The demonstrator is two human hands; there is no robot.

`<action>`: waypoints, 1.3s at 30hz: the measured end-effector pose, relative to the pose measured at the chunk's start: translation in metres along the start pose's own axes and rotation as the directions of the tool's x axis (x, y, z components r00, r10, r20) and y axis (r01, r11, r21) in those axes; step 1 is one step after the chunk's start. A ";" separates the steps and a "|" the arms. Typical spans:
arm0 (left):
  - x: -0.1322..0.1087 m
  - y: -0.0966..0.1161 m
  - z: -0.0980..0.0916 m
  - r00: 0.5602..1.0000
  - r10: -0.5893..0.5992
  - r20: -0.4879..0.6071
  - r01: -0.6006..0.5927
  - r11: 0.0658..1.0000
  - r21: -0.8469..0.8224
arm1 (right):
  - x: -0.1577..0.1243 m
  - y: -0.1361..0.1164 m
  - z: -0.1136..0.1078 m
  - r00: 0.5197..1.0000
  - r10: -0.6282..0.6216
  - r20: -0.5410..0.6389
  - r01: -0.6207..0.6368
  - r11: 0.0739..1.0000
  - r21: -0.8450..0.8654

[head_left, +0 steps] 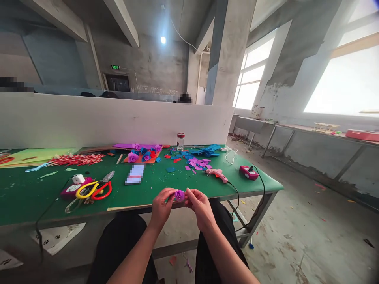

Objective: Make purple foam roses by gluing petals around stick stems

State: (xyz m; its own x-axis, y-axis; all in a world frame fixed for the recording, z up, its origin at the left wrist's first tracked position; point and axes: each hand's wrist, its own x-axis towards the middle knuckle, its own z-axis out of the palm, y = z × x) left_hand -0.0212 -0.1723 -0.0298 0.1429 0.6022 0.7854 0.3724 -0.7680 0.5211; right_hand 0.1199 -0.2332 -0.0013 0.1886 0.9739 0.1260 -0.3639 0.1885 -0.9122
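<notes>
A small purple paper rose (179, 195) is held between both hands at the front edge of the green table (166, 179). My left hand (162, 205) pinches its left side with thumb and fingertips. On the other side, my right hand (199, 205) grips the rose's right edge between thumb and forefinger. A pink glue gun (217, 174) lies beyond my right hand, its cord hanging over the edge. Loose purple paper pieces (199, 163) are scattered behind it. Finished-looking purple and blue paper roses (133, 157) rest on an orange sheet farther back.
Scissors with red and yellow handles (102, 190) lie at left beside a purple power box (66, 189). Another pink power box (248, 172) sits at right. A red-lidded glass jar (180, 141) stands before the white partition (118, 120). Red patterned strips (75, 159) lie back left.
</notes>
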 end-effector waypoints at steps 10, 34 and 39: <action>0.000 -0.001 0.013 0.998 -0.030 0.063 0.031 0.999 -0.020 | -0.002 0.003 -0.010 0.997 0.078 -0.005 -0.078 0.996 -0.030; -0.002 -0.006 0.013 0.996 -0.073 0.055 0.075 0.997 -0.033 | -0.001 0.001 -0.007 0.980 0.194 -0.044 -0.188 0.975 0.115; -0.002 -0.007 0.013 0.996 -0.065 0.058 0.068 0.997 -0.044 | 0.000 0.002 -0.006 0.981 0.190 -0.042 -0.181 0.969 0.170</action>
State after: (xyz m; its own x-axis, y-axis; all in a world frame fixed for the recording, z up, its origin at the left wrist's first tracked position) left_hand -0.0121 -0.1653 -0.0399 0.1715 0.6629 0.7288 0.3406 -0.7341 0.5875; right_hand 0.1249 -0.2333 -0.0059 0.1540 0.9858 -0.0664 -0.5417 0.0280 -0.8401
